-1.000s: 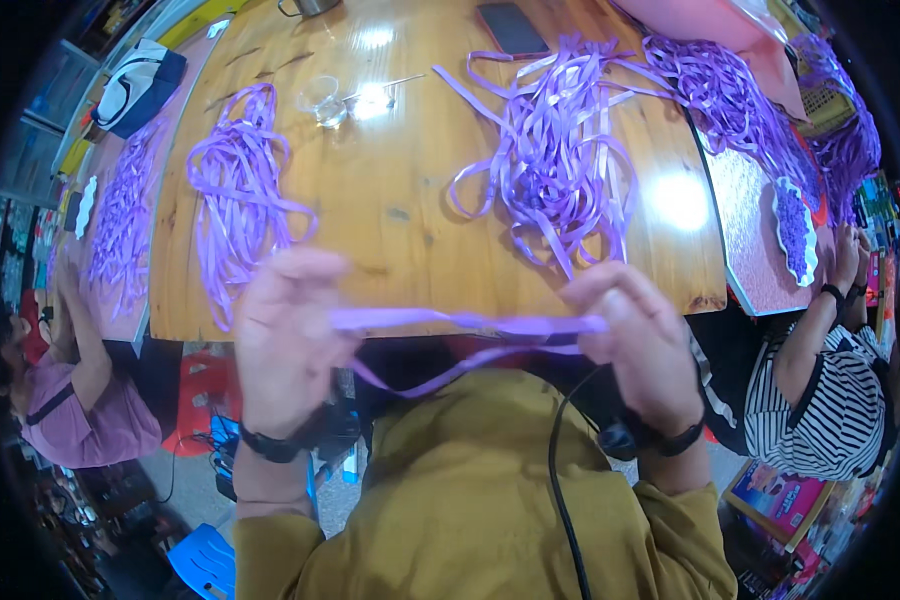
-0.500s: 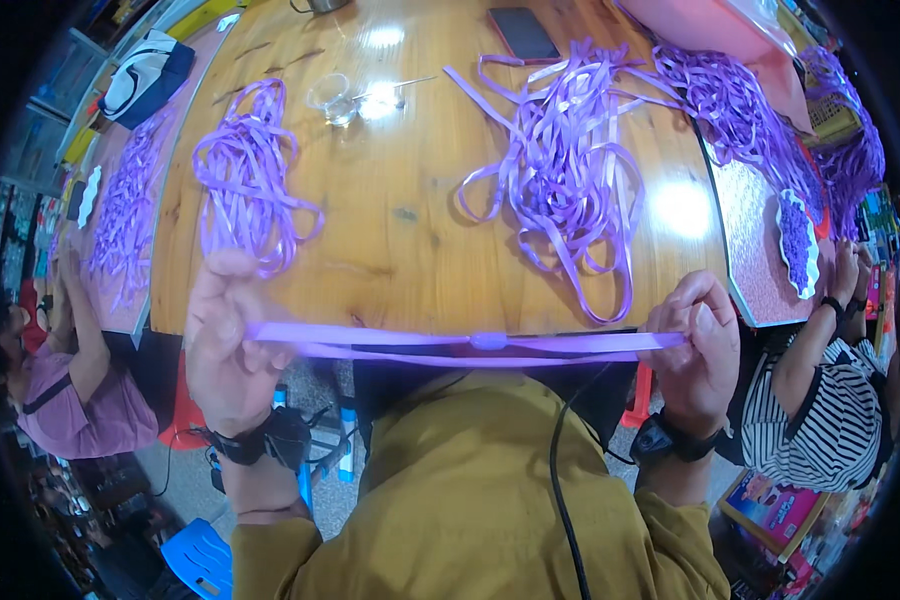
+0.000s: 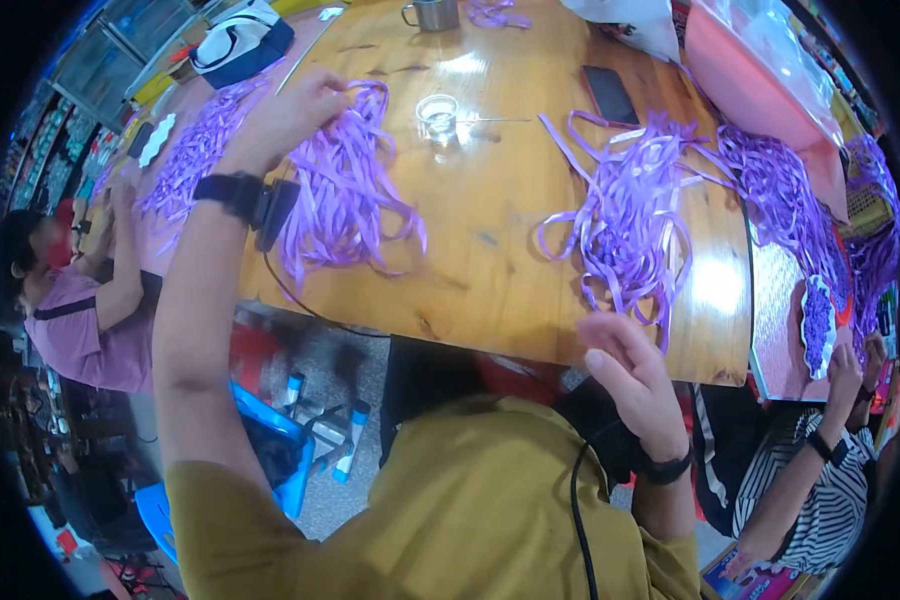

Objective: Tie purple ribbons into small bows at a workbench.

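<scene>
My left hand (image 3: 305,108) is stretched out over the far end of the left pile of purple ribbon loops (image 3: 338,195). Its fingers are bent together at the top of that pile, on a ribbon there. Wrist bands and a thin black cable show on that arm. My right hand (image 3: 630,375) hovers at the table's near edge, just below the right pile of tangled purple ribbons (image 3: 625,205). Slightly blurred, its fingers are apart and nothing shows in them.
On the wooden table (image 3: 480,270) stand a small clear cup (image 3: 437,118) with a thin stick beside it, a metal mug (image 3: 432,14) and a phone (image 3: 610,96). A pink tub (image 3: 760,80) is at far right. Co-workers sit at both sides; a blue stool (image 3: 270,440) is below left.
The ribbon stretched between both hands has left my right hand. My left hand has swung far forward onto the left pile. My right hand has opened and shifted inward. The view has turned left.
</scene>
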The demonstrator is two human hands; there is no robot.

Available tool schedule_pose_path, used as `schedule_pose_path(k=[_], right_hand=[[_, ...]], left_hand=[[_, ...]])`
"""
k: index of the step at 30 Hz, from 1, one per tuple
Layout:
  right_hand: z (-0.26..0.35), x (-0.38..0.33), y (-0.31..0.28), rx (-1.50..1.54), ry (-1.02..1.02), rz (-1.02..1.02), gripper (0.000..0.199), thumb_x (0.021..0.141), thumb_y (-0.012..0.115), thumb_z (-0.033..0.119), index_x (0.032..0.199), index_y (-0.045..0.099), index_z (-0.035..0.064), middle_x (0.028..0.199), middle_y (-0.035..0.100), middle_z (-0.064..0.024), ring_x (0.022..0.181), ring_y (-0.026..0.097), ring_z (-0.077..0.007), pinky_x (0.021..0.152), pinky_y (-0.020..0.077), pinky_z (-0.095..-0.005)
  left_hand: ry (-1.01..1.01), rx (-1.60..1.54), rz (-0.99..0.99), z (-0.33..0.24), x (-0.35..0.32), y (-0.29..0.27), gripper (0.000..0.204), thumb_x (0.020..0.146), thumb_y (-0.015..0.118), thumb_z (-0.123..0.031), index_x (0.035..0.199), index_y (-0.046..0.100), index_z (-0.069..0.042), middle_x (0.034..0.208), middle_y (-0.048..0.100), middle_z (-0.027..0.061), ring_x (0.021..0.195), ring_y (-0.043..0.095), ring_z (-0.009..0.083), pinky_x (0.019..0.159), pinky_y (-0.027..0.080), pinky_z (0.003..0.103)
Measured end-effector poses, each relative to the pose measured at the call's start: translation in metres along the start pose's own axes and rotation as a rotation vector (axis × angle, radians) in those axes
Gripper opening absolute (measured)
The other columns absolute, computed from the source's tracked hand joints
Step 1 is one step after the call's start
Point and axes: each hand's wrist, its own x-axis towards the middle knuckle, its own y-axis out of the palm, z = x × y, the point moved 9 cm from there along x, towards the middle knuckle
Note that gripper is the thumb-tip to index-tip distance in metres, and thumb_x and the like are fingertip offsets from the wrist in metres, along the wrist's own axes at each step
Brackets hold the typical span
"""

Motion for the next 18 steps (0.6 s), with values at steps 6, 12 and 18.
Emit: schedule_pose_path(k=[6,12,18], right_hand=[[-0.008,-0.031,-0.035,0.124,0.059,-0.214,0.017,0.084,0.047,0.006,0.097,0.055,-0.002,0.09,0.057,-0.0039,0.085,0.052,-0.0089,0.078,0.0394,-0.0215],[-0.019,-0.03,-0.05,0.136,0.063,-0.306,0.015,0.085,0.048,0.006,0.095,0.056,-0.0015,0.091,0.057,-0.0032,0.083,0.051,-0.0083,0.078,0.0392,-0.0213],[-0.019,-0.016,-0.048,0.003,0.026,-0.252,0.014,0.083,0.051,0.007,0.094,0.056,-0.0008,0.089,0.056,-0.0024,0.082,0.05,-0.0084,0.073,0.0396,-0.0221]], left_hand=[[0.296,1.221,-0.184,-0.003,-0.009,0.012,0.048,0.074,0.056,-0.019,0.118,0.042,-0.004,0.099,0.057,0.018,0.094,0.053,0.0344,0.077,0.044,0.041],[0.342,0.54,0.124,-0.043,-0.06,0.099,0.035,0.078,0.056,-0.017,0.108,0.05,0.0,0.099,0.055,0.0161,0.089,0.053,0.0314,0.077,0.044,0.033],[0.742,0.49,0.329,-0.092,-0.11,0.218,0.03,0.077,0.056,-0.012,0.104,0.049,-0.001,0.101,0.053,0.0167,0.095,0.052,0.031,0.08,0.043,0.034]])
